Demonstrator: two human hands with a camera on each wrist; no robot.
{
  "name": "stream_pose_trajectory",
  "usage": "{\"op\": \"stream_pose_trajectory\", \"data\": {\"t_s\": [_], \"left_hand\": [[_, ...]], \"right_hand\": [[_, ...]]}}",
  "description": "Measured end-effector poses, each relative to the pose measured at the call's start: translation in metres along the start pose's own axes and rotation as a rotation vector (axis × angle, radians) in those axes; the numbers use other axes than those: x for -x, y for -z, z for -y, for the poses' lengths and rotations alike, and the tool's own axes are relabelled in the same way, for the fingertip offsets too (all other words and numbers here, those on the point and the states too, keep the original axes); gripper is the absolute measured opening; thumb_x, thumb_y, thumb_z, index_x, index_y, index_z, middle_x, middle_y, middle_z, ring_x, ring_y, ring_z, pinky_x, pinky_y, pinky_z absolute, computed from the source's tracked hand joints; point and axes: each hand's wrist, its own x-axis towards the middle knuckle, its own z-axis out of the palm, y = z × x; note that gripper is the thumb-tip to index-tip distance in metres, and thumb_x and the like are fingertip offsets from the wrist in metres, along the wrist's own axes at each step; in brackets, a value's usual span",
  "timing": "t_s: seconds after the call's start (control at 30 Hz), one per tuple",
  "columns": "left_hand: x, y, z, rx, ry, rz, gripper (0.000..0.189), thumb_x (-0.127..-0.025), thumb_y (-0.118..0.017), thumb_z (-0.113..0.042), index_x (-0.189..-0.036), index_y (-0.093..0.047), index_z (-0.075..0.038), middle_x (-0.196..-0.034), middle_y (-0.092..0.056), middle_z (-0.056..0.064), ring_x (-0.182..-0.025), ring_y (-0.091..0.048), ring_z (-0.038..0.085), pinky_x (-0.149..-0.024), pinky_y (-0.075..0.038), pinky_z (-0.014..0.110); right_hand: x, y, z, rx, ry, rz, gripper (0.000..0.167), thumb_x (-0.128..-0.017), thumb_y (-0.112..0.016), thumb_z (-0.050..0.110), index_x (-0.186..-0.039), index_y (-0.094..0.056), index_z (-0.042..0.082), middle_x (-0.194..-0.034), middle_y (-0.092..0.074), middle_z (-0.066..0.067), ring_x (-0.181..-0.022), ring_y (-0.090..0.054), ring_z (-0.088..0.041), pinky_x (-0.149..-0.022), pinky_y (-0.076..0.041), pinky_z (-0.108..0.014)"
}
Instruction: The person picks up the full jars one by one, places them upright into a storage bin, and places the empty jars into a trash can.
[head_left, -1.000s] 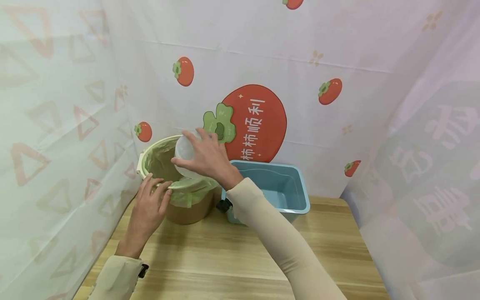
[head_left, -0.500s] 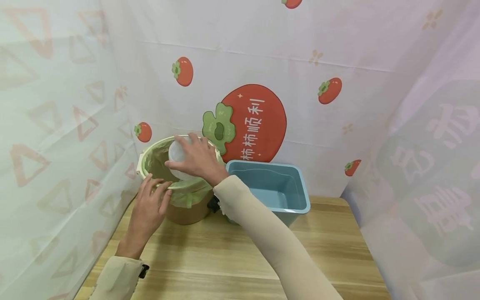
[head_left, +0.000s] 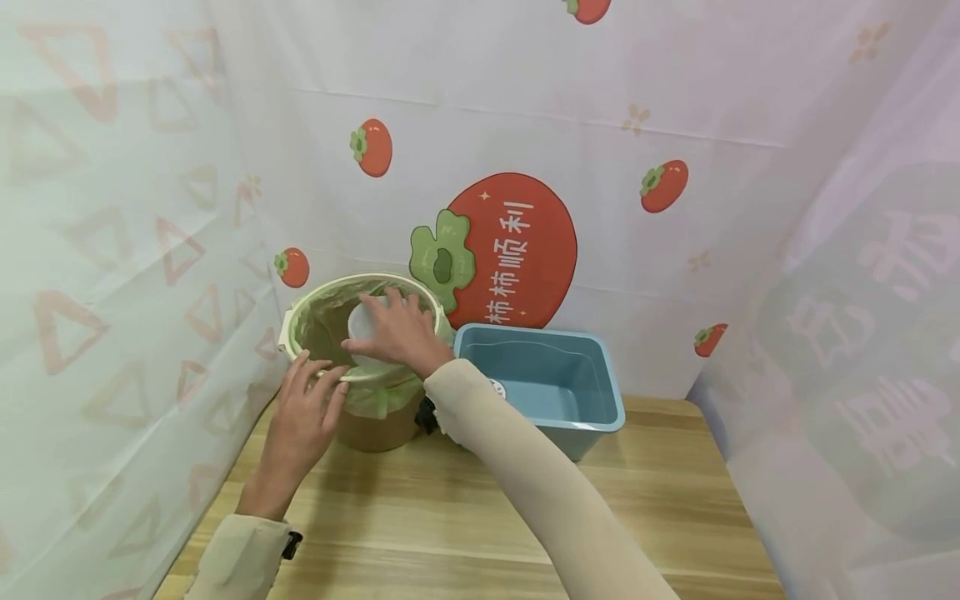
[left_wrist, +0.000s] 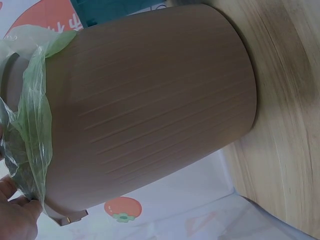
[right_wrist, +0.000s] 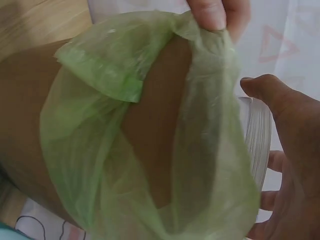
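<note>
A brown trash can [head_left: 375, 429] stands at the table's left, lined with a thin green trash bag [head_left: 322, 321] folded over its pale rim. My left hand [head_left: 303, 417] pinches the bag at the near left rim; its thumb and fingertips [left_wrist: 31, 207] show on the plastic in the left wrist view. Over the can's mouth, my right hand [head_left: 401, 333] holds a round, translucent white plastic piece [head_left: 362, 329], thumb and fingers spread around it. Layered rims [right_wrist: 259, 145] show along its side in the right wrist view, like a stack of lids or bowls. Its lower part is hidden.
A blue rectangular plastic bin [head_left: 555, 392] sits just right of the trash can, partly behind my right sleeve. Both stand on a wood-grain table [head_left: 420, 517]. Printed white curtains [head_left: 480, 125] enclose the back and sides.
My right hand has shifted left and sunk lower into the can's mouth with the white plastic piece. My left hand stays at the rim.
</note>
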Motion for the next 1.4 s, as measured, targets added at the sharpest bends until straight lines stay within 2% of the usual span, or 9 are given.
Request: {"op": "stream_pose_trajectory", "data": {"t_s": [0.17,0.23,0.4,0.6,0.77,0.93,1.03,1.23,1.4], "left_hand": [[0.0,-0.001,0.0,-0.002,-0.004,0.001,0.022,-0.104,-0.072,-0.01,-0.125,-0.075,-0.004,-0.133,-0.065,0.026,-0.152,-0.043,0.054,-0.117,-0.045,0.075],[0.001,-0.001,0.0,-0.006,-0.005,0.004,0.022,-0.105,-0.071,-0.011,-0.125,-0.075,-0.004,-0.134,-0.065,0.025,-0.153,-0.042,0.053,-0.117,-0.045,0.075],[0.001,-0.001,0.001,-0.01,-0.012,0.003,0.023,-0.106,-0.07,-0.012,-0.127,-0.074,-0.005,-0.134,-0.064,0.025,-0.153,-0.042,0.053,-0.119,-0.043,0.073],[0.001,-0.002,0.001,-0.011,-0.024,-0.014,0.023,-0.103,-0.072,-0.01,-0.125,-0.075,-0.004,-0.132,-0.065,0.026,-0.15,-0.045,0.055,-0.118,-0.045,0.074],[0.0,-0.003,0.001,-0.009,-0.028,-0.021,0.022,-0.103,-0.073,-0.008,-0.124,-0.076,-0.003,-0.132,-0.065,0.026,-0.151,-0.044,0.055,-0.118,-0.045,0.074],[0.001,-0.002,0.001,0.0,-0.012,-0.012,0.023,-0.103,-0.073,-0.008,-0.125,-0.076,-0.004,-0.133,-0.065,0.025,-0.152,-0.043,0.053,-0.117,-0.045,0.075],[0.002,-0.002,0.001,0.006,-0.008,-0.009,0.023,-0.103,-0.073,-0.008,-0.125,-0.076,-0.005,-0.132,-0.065,0.025,-0.152,-0.043,0.053,-0.116,-0.045,0.075],[0.001,-0.002,0.003,0.003,-0.029,-0.028,0.022,-0.102,-0.073,-0.008,-0.124,-0.075,-0.004,-0.131,-0.065,0.027,-0.15,-0.044,0.054,-0.119,-0.043,0.073],[0.0,-0.002,0.003,0.008,-0.023,-0.026,0.023,-0.102,-0.073,-0.008,-0.124,-0.076,-0.004,-0.131,-0.065,0.026,-0.151,-0.044,0.054,-0.12,-0.042,0.073]], "right_hand": [[0.002,-0.008,-0.007,0.018,0.017,0.042,0.079,-0.098,-0.065,0.073,-0.162,-0.052,0.03,-0.171,-0.043,-0.005,-0.154,-0.045,-0.035,-0.12,-0.051,-0.058],[0.002,-0.01,-0.009,0.026,0.024,0.056,0.072,-0.1,-0.064,0.071,-0.157,-0.059,0.027,-0.166,-0.05,-0.004,-0.151,-0.05,-0.032,-0.121,-0.051,-0.056],[0.002,-0.01,-0.011,0.065,0.064,0.082,0.054,-0.108,-0.059,0.058,-0.148,-0.066,0.023,-0.145,-0.069,0.001,-0.128,-0.068,-0.022,-0.105,-0.061,-0.047],[0.009,-0.004,-0.011,0.084,0.119,0.103,0.047,-0.111,-0.059,0.05,-0.148,-0.066,0.021,-0.137,-0.074,0.004,-0.115,-0.074,-0.015,-0.086,-0.066,-0.036],[0.016,-0.001,-0.015,0.09,0.177,0.087,0.043,-0.111,-0.061,0.048,-0.143,-0.069,0.022,-0.13,-0.077,0.005,-0.111,-0.075,-0.013,-0.083,-0.065,-0.032],[0.022,-0.004,-0.024,0.07,0.232,0.039,0.039,-0.111,-0.062,0.044,-0.14,-0.072,0.02,-0.128,-0.078,0.003,-0.107,-0.076,-0.014,-0.085,-0.065,-0.032],[0.027,-0.008,-0.031,0.069,0.238,-0.004,0.037,-0.111,-0.062,0.043,-0.139,-0.073,0.021,-0.131,-0.078,0.002,-0.113,-0.074,-0.017,-0.091,-0.065,-0.035],[0.042,-0.009,-0.043,0.035,0.204,-0.075,0.038,-0.111,-0.061,0.045,-0.142,-0.072,0.025,-0.148,-0.068,0.001,-0.139,-0.061,-0.024,-0.115,-0.056,-0.046],[0.055,-0.008,-0.054,-0.011,0.178,-0.104,0.04,-0.111,-0.061,0.043,-0.147,-0.067,0.026,-0.156,-0.061,0.001,-0.146,-0.055,-0.025,-0.115,-0.054,-0.048]]}}
